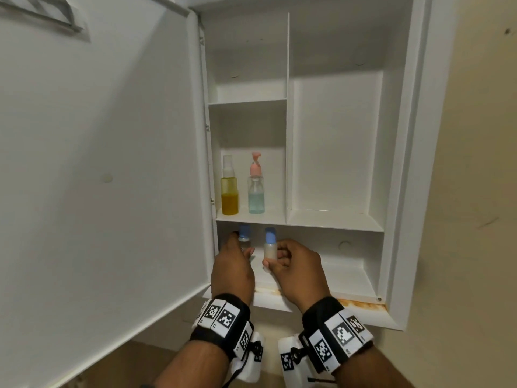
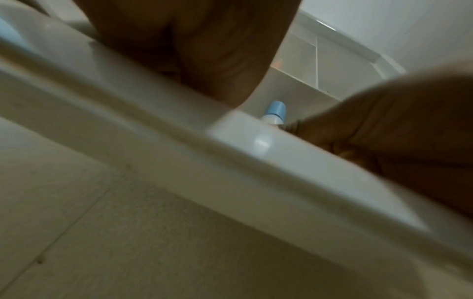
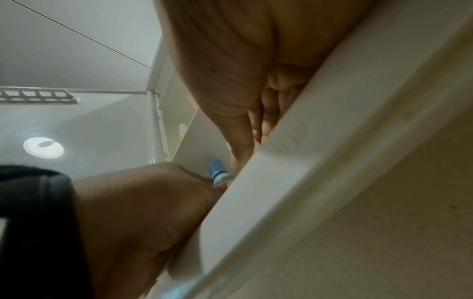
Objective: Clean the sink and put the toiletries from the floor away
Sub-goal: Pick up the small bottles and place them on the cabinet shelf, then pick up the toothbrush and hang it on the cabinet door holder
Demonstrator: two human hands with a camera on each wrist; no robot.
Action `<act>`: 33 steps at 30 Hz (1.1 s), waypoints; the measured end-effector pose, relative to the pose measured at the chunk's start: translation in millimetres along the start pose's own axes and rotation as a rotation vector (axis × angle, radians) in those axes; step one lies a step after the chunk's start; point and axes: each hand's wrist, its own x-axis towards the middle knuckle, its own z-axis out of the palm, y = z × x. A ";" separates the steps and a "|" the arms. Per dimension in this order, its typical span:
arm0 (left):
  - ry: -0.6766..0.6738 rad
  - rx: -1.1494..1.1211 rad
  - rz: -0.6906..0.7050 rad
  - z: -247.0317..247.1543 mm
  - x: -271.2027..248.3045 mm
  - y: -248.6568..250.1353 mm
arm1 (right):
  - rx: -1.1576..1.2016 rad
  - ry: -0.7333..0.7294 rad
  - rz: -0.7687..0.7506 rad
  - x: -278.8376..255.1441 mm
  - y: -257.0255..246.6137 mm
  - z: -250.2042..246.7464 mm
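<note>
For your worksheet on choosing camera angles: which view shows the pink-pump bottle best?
The head view: the pink-pump bottle stands whole and upright on the cabinet's middle shelf. Each wrist view shows only a blurred pink speck past the hand.

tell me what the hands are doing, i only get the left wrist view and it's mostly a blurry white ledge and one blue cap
Observer: In the head view, the left hand holds a small blue-capped bottle at the left end of the cabinet's bottom shelf.
Operator: and the cap i see?
Observer: That belongs to a second blue-capped bottle with whitish contents, which the right hand pinches upright.
Operator: anything else stored?
Observer: On the shelf above stand a yellow spray bottle and a pink-topped pump bottle, side by side.
</note>
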 end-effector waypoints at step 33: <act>-0.003 0.238 0.155 -14.0 -109.1 -24.5 | -0.232 -0.030 -0.181 -18.7 -5.1 9.1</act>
